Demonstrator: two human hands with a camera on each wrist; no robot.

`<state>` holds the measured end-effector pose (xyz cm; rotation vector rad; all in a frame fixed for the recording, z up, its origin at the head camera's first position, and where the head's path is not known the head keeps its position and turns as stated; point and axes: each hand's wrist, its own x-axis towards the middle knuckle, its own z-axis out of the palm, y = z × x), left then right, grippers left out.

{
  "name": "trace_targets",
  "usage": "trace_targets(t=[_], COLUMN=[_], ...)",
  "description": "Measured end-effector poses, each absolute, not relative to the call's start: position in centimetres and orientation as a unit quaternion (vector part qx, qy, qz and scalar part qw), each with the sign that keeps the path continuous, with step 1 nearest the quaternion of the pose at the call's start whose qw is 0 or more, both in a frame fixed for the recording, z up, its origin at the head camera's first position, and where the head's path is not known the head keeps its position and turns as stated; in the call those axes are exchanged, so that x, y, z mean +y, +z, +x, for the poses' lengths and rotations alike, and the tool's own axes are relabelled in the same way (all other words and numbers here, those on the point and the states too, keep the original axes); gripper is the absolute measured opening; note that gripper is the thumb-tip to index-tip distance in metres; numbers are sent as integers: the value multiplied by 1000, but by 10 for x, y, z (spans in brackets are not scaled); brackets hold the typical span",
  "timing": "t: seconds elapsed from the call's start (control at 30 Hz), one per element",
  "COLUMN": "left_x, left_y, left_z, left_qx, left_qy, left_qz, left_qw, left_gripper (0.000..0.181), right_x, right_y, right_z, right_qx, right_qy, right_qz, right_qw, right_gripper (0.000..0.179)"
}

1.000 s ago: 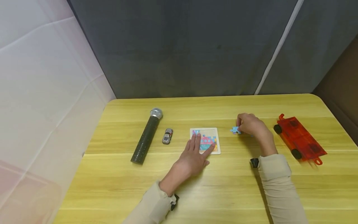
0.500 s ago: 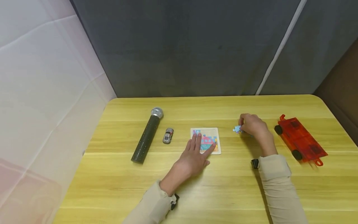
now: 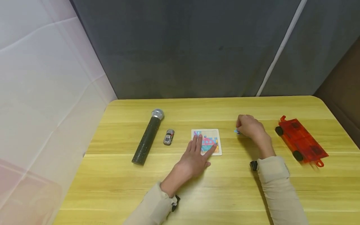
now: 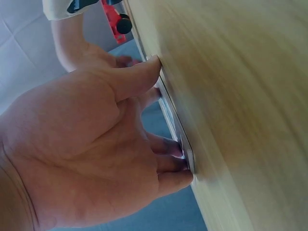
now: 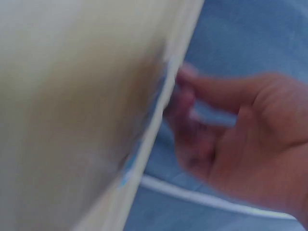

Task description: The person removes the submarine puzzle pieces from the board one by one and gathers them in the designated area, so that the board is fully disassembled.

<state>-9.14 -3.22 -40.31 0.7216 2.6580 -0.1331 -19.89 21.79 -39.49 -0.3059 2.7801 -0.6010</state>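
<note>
My left hand (image 3: 194,157) lies with its fingers spread over a small square jigsaw puzzle (image 3: 206,131). The board has a pale frame and a picture with pink, teal and orange parts. In the left wrist view the fingertips and thumb (image 4: 149,77) press along the board's edge. To the right of the board, my right hand (image 3: 251,127) has its fingers curled at a blue puzzle piece (image 3: 237,132). Most of that piece is hidden under the fingers. The right wrist view is blurred, with the hand (image 5: 231,130) pinching close to the tabletop beside a blue strip.
A black microphone (image 3: 147,140) with a silver head lies at the left of the wooden table (image 3: 219,193). Beside it is a small silver toy car (image 3: 168,137). A red wheeled toy chassis (image 3: 303,139) sits at the right, close to the right forearm.
My right hand has shifted slightly left and now covers more of the blue piece. The left hand stays on the puzzle board.
</note>
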Motion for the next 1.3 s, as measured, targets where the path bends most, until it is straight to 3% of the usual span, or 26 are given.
trace_targets(t=[0.13,0.23,0.53,0.77,1.0,1.3], left_x=[-32,-31,-31,-29,-28,-28], left_y=[-403,-403,-403,-399,-400,-400], left_z=[-92,-93,-92,-90,-90,-91], left_qx=[949,950,957,959,957,956], left_qy=[-53,-62,-52,-79,-92,-90], left_qz=[249,241,222,209,209,211], left_qw=[186,187,181,176,178,181], left_gripper=[76,80,81,79,78,77], right_x=[191,166,127,124,120,114], right_y=[-394,-393,-403,-404,-404,-405], right_z=[-196,-192,-180,-177,-173,-171], right_qx=[929,909,901,906,917,921], right_qy=[-262,-282,-265,-269,-251,-257], right_qz=[-231,-282,-298,-288,-272,-272], right_qw=[118,125,167,153,148,111], right_gripper=[8,20,47,33,38,26])
